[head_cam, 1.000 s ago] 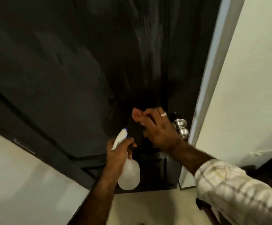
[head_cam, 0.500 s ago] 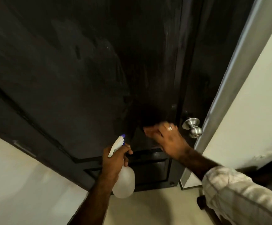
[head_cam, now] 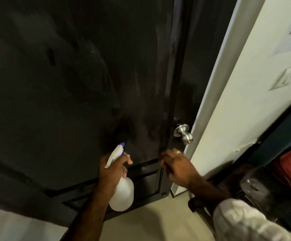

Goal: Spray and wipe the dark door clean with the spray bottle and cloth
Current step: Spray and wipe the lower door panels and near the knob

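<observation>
The dark door (head_cam: 71,84) fills most of the view, glossy with pale streaks, hinged beside a white frame (head_cam: 216,84) and cream wall (head_cam: 263,84); a pale floor (head_cam: 150,223) lies below. A round brushed-metal knob (head_cam: 183,133) sits near the door's right edge. The left hand (head_cam: 113,169) grips the neck of a translucent white spray bottle (head_cam: 122,195), nozzle toward the panel. The right hand (head_cam: 177,167), blurred, fingers curled against the door's right edge below the knob; any cloth in it cannot be made out. Since half a second ago it has dropped lower and rightward.
</observation>
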Demonstrator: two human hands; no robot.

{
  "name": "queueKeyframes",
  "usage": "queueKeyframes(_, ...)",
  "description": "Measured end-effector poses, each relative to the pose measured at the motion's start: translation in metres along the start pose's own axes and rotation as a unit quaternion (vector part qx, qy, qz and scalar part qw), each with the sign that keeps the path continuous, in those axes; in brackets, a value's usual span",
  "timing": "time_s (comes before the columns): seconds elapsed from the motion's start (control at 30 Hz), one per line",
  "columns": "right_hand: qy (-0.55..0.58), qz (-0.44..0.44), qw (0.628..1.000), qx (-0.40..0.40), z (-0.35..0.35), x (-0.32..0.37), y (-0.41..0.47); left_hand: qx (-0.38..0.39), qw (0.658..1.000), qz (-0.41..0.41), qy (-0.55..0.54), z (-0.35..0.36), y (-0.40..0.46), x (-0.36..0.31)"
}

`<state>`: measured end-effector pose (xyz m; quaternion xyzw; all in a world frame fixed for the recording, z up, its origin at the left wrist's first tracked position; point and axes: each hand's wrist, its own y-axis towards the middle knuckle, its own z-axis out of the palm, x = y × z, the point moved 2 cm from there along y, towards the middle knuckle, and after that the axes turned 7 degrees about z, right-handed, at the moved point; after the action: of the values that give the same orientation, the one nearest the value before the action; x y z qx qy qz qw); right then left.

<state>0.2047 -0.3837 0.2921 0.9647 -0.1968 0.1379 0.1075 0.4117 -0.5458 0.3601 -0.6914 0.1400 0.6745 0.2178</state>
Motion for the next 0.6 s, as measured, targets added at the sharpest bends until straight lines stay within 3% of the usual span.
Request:
queueKeyframes(0.03, 0.106, 0.098, 0.989, -0.043, 0.003, -0.011, -0.020, 0.002, 1.000, -0.004, -0.001, 0.002, -0.002, 0.002)
queueKeyframes(0.07, 0.217, 0.215, 0.948, -0.089, 0.003, -0.025, -0.037, 0.001, 1.000, -0.014, -0.004, 0.005, -0.005, 0.004)
queueKeyframes(0.1, 0.328, 0.327, 0.878, -0.125, 0.000, -0.037, -0.049, 0.000, 1.000, -0.021, -0.010, 0.009, -0.007, 0.006)
queueKeyframes(0.17, 0.515, 0.455, 0.710, -0.152, -0.009, -0.059, -0.058, 0.001, 0.999, -0.031, -0.007, 0.022, -0.012, 0.006)
queueKeyframes(0.23, 0.682, 0.474, 0.551, -0.081, -0.023, -0.067, -0.046, 0.003, 1.000, -0.028, 0.000, 0.039, -0.018, 0.004)
queueKeyframes(0.3, 0.771, 0.434, 0.465, -0.030, -0.042, -0.066, -0.024, -0.001, 1.000, -0.022, 0.002, 0.053, -0.023, 0.004)
queueKeyframes(0.4, 0.821, 0.378, 0.426, 0.041, -0.055, -0.058, 0.002, -0.033, 0.999, -0.028, 0.002, 0.076, -0.035, 0.007)
queueKeyframes(0.47, 0.827, 0.390, 0.401, 0.047, -0.051, -0.058, 0.009, -0.045, 0.999, -0.028, -0.002, 0.089, -0.047, 0.007)
queueKeyframes(0.6, 0.834, 0.366, 0.407, 0.072, -0.056, -0.065, 0.002, -0.082, 0.997, -0.005, -0.007, 0.121, -0.083, 0.000)
